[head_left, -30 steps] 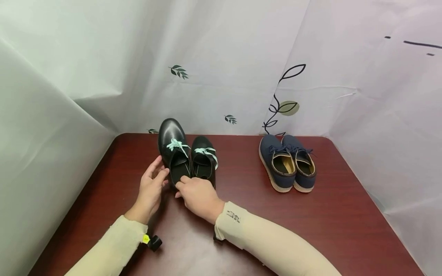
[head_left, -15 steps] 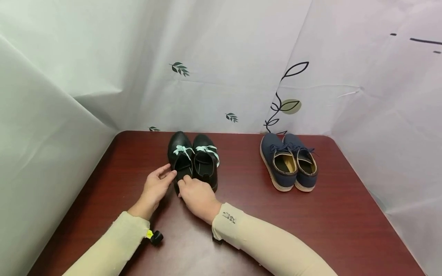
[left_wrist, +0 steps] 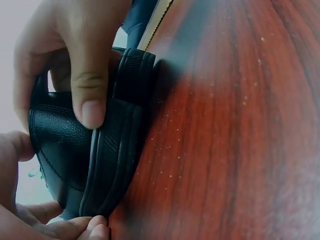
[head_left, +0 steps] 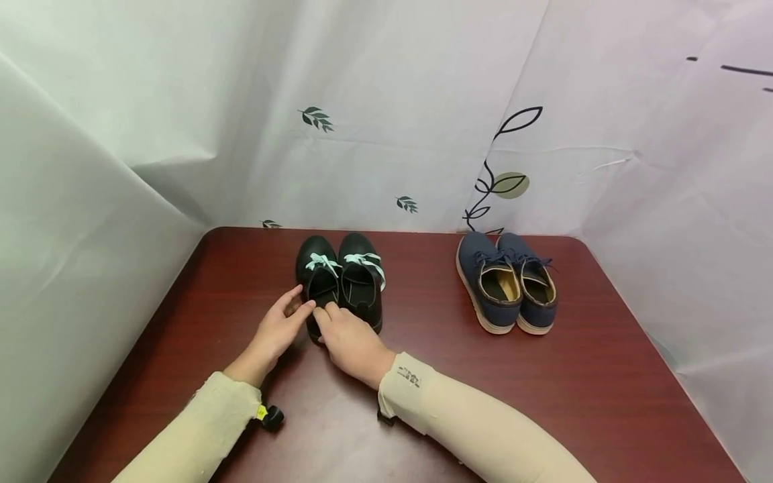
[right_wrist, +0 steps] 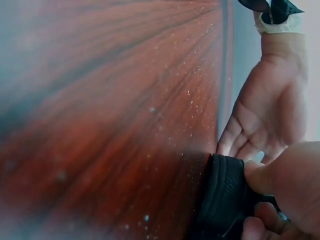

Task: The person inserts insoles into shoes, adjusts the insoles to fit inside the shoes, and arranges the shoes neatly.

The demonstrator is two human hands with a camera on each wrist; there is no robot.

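Two black leather lace-up shoes with pale mint laces stand side by side, toes toward the back wall. My right hand point(head_left: 353, 342) grips the left black shoe point(head_left: 315, 252) by its heel, thumb outside on the back and fingers over the collar. In the left wrist view that thumb presses near the sole edge of the shoe point(left_wrist: 60, 135). My left hand point(head_left: 274, 335) touches the same shoe's outer left side with extended fingers and thumb. The right black shoe point(head_left: 356, 245) sits close against it, untouched by my left hand. The held shoe's heel is partly hidden.
A pair of navy lace-up shoes point(head_left: 496, 295) with pale soles stands at the right rear of the reddish-brown wooden table point(head_left: 604, 402). White sheeting point(head_left: 362, 168) with leaf prints encloses the back and sides.
The left black shoe has come down from a raised, farther position and shifted right, now level beside the other one. Both hands have moved slightly right with it.
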